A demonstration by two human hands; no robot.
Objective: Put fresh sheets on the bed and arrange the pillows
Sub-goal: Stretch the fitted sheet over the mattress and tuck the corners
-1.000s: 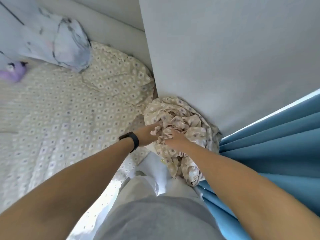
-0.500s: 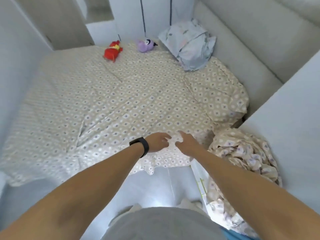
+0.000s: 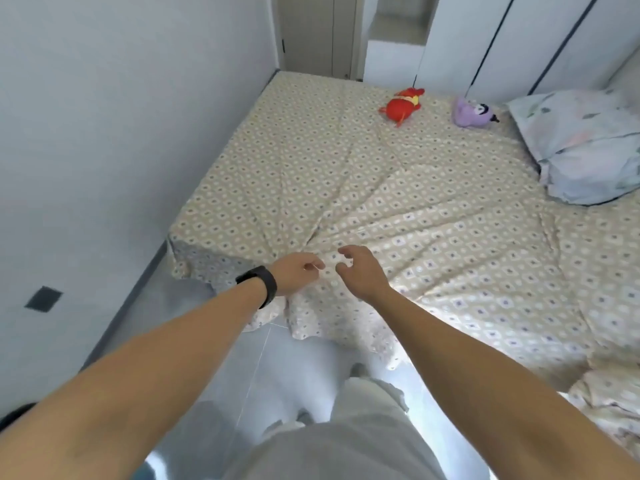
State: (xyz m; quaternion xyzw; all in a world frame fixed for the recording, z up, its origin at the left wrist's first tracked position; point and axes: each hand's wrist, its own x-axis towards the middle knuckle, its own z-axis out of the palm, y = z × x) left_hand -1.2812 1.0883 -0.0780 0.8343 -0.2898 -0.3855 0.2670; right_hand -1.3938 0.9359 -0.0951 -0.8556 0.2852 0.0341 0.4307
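Note:
A beige patterned sheet (image 3: pixel 346 168) covers the bed, with creases fanning out from its near edge. My left hand (image 3: pixel 298 273), with a black band on the wrist, pinches that edge of the sheet. My right hand (image 3: pixel 362 271) hovers just beside it, fingers curled and apart, holding nothing. A pale blue floral pillow (image 3: pixel 585 143) lies at the right side of the bed. A crumpled bundle of matching patterned fabric (image 3: pixel 609 400) sits at the lower right edge of view.
A red plush toy (image 3: pixel 403 103) and a purple plush toy (image 3: pixel 472 112) lie at the far end of the bed. A grey wall (image 3: pixel 104 133) runs along the left. White wardrobe doors (image 3: pixel 502 39) stand beyond. I stand on a glossy tiled floor (image 3: pixel 277 375).
The view swung left from the crumpled fabric in the corner to the whole bed. Both hands left the bundle and moved to the sheet's near edge; the left now pinches it.

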